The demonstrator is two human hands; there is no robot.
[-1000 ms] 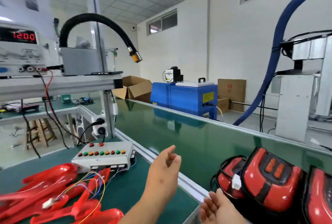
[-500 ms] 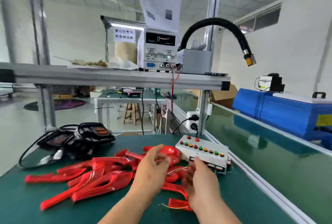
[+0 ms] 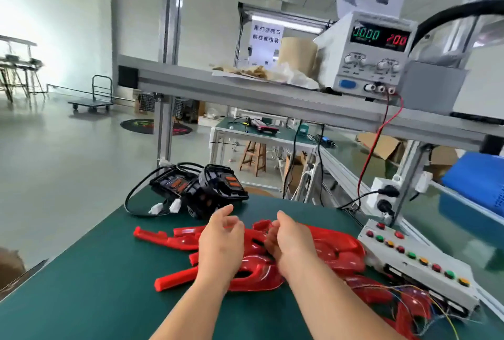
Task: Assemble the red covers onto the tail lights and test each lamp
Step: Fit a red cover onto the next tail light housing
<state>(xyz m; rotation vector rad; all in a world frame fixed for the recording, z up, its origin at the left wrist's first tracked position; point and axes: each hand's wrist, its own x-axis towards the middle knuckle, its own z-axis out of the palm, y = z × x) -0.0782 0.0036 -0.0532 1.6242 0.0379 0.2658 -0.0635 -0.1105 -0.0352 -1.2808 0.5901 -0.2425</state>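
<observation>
l hand (image 3: 221, 241) fingers loose; r hand (image 3: 290, 244) fingers curled, grip unclear.

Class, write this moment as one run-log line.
left hand: open, over covers | right hand: curled at covers, grip unclear | tail lights: bare, beyond pile

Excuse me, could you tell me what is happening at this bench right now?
A person is working at the green bench mat, with both hands over a pile of red covers. The left hand hovers with relaxed fingers and holds nothing; the right hand has its fingers curled at the covers, but blur hides whether it grips one. The black tail lights lie apart at the mat's far edge, uncovered, and the button test box sits to the right.
</observation>
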